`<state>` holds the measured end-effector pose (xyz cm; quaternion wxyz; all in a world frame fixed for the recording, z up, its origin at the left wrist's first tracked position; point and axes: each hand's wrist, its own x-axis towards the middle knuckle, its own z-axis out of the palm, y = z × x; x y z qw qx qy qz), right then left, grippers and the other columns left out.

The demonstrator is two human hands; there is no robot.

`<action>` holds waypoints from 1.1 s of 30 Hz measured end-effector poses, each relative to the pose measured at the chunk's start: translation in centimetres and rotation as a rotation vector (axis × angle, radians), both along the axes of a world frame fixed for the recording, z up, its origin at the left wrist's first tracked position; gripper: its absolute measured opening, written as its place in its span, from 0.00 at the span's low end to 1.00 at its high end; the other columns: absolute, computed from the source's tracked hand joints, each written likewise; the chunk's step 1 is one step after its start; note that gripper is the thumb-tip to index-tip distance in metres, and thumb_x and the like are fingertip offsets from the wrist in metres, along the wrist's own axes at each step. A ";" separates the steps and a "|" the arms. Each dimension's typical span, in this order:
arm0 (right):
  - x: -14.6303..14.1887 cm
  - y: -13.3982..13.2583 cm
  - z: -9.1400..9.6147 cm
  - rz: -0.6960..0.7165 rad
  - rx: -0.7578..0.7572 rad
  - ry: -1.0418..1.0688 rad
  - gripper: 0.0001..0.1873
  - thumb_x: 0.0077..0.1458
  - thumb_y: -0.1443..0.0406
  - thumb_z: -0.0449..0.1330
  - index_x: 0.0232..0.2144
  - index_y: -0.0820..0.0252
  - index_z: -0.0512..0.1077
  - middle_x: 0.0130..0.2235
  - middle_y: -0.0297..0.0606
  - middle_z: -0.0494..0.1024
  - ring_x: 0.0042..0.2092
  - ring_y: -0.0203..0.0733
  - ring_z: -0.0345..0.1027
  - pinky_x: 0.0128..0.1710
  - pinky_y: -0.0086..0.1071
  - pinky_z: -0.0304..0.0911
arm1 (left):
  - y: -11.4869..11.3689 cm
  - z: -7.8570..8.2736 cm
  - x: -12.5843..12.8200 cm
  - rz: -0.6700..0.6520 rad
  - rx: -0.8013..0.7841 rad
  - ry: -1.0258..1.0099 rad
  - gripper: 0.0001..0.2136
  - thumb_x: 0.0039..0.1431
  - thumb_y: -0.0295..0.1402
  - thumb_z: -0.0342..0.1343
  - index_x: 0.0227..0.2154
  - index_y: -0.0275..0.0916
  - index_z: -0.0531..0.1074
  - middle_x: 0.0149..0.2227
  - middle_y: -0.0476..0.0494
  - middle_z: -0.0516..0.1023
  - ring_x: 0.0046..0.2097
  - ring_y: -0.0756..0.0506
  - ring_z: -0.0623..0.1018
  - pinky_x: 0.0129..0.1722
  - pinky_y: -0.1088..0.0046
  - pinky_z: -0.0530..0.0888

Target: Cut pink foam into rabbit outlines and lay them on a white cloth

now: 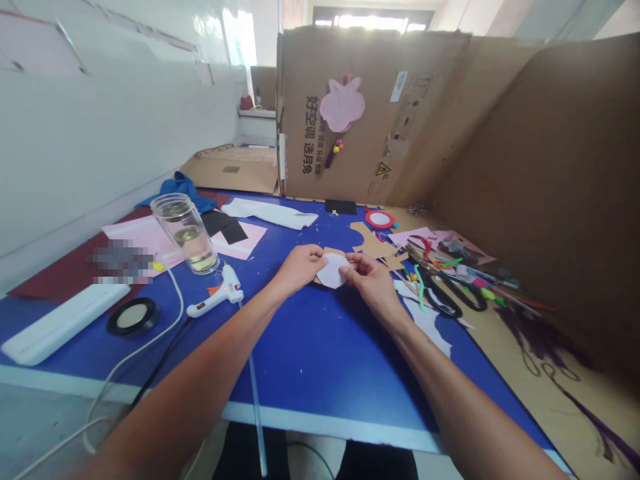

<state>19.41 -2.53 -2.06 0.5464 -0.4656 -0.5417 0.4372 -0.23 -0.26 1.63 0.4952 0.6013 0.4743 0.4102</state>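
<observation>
Both of my hands meet over the middle of the blue table. My left hand pinches the left edge of a white felt cutout that lies on a brown piece of the same shape. My right hand grips the right edge of the same stacked pieces, fingers curled. The pieces are held just above the table surface.
A white glue gun and a glue stick lie left of my hands, beside a glass jar of liquid. Black scissors and felt scraps clutter the right. A tape roll, a white box and a cable sit far left. Cardboard walls stand behind.
</observation>
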 end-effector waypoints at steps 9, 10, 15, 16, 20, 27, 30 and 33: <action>-0.5 -0.3 0.3 0.035 0.004 -0.047 0.22 0.52 0.53 0.72 0.46 0.57 0.80 0.32 0.35 0.80 0.30 0.40 0.69 0.30 0.33 0.65 | -0.5 -0.7 -1.5 0.007 -0.011 -0.079 0.04 0.59 0.31 0.65 0.30 0.37 0.76 0.26 0.46 0.80 0.26 0.49 0.77 0.26 0.76 0.73; -0.5 -0.4 0.3 0.039 0.000 -0.039 0.22 0.52 0.52 0.72 0.46 0.56 0.80 0.33 0.35 0.80 0.31 0.40 0.69 0.30 0.33 0.65 | -0.5 -0.7 -1.5 0.011 -0.010 -0.090 0.05 0.59 0.30 0.65 0.30 0.37 0.76 0.26 0.46 0.79 0.25 0.50 0.77 0.26 0.76 0.73; -0.4 -0.5 0.5 0.054 0.004 -0.016 0.21 0.52 0.50 0.73 0.40 0.57 0.80 0.33 0.36 0.81 0.31 0.40 0.69 0.31 0.33 0.65 | -0.6 -0.6 -1.2 -0.018 0.007 -0.117 0.06 0.58 0.32 0.66 0.30 0.37 0.76 0.26 0.46 0.80 0.25 0.50 0.77 0.26 0.76 0.73; -0.4 -0.5 0.5 0.052 0.005 -0.012 0.21 0.51 0.49 0.73 0.38 0.58 0.79 0.32 0.35 0.80 0.30 0.39 0.69 0.31 0.33 0.65 | -0.7 -0.6 -1.1 -0.022 0.009 -0.120 0.06 0.58 0.32 0.67 0.30 0.37 0.76 0.26 0.46 0.80 0.25 0.50 0.77 0.26 0.76 0.73; -0.3 -0.5 0.6 0.027 0.013 -0.005 0.21 0.49 0.48 0.73 0.35 0.58 0.78 0.29 0.33 0.78 0.29 0.38 0.67 0.30 0.32 0.64 | -1.2 -0.2 -0.8 -0.058 -0.013 -0.120 0.06 0.56 0.32 0.67 0.32 0.36 0.77 0.26 0.46 0.80 0.25 0.50 0.76 0.26 0.76 0.71; -0.5 -0.6 0.9 0.026 0.022 -0.032 0.22 0.50 0.47 0.72 0.33 0.58 0.78 0.29 0.34 0.78 0.29 0.39 0.67 0.29 0.32 0.63 | -1.6 0.2 -0.7 -0.093 -0.077 -0.145 0.09 0.53 0.32 0.69 0.35 0.35 0.78 0.28 0.44 0.82 0.27 0.48 0.79 0.28 0.76 0.72; -0.5 -0.7 1.0 0.028 0.025 -0.033 0.22 0.50 0.46 0.71 0.34 0.58 0.78 0.29 0.34 0.78 0.29 0.39 0.67 0.30 0.32 0.63 | -1.4 -0.1 -0.8 -0.083 -0.062 -0.139 0.08 0.53 0.32 0.69 0.34 0.35 0.78 0.27 0.45 0.82 0.27 0.48 0.78 0.27 0.76 0.71; -0.5 -0.7 1.2 0.037 0.017 -0.035 0.22 0.52 0.45 0.70 0.34 0.57 0.78 0.28 0.34 0.78 0.28 0.38 0.66 0.29 0.32 0.63 | -1.1 -0.4 -0.9 -0.082 -0.063 -0.141 0.07 0.53 0.32 0.69 0.34 0.36 0.79 0.28 0.44 0.82 0.28 0.47 0.80 0.29 0.75 0.74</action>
